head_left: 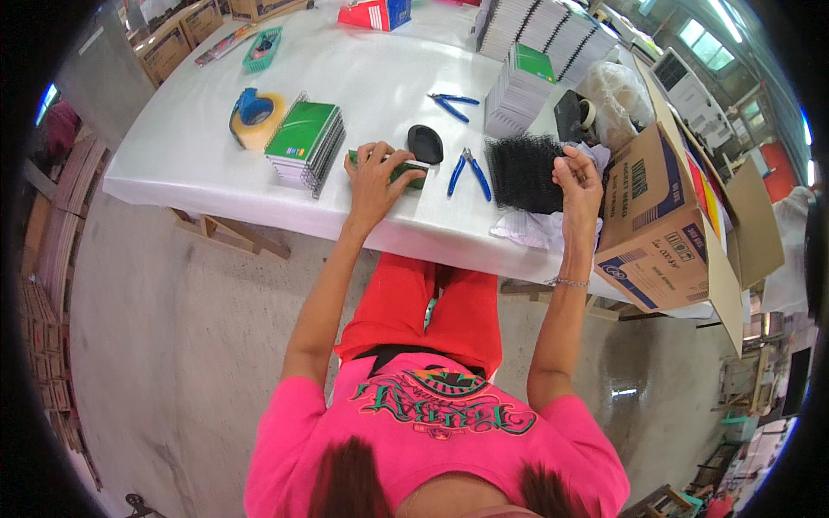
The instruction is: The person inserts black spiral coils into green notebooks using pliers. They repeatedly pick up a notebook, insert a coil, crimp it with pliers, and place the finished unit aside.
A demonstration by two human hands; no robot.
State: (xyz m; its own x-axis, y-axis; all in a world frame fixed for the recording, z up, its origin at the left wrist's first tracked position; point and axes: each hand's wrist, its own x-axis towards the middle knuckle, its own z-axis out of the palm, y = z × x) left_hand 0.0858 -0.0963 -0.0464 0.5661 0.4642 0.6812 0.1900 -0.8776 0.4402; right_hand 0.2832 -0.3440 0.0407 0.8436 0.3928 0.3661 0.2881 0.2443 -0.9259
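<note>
My left hand (377, 177) is closed over a small green-covered notebook (414, 179) at the table's near edge, with fingers and thumb bent round it and hiding much of it. At the right edge of a pile of black spiral binding coils (522, 173), my right hand (577, 180) is raised with its fingertips pinched together. What is in that pinch, if anything, is too small to make out. Between the hands lie blue-handled pliers (469, 175) and a black oval object (425, 143). Left of my left hand is a stack of spiral-bound green notebooks (304, 136).
An open cardboard box (656, 216) stands at the right, with crumpled white paper (525, 228) beside the coils. Second pliers (453, 105), a taller notebook stack (520, 91), a tape dispenser (256, 116) and a teal basket (262, 50) are farther back on the white-covered table (173, 155).
</note>
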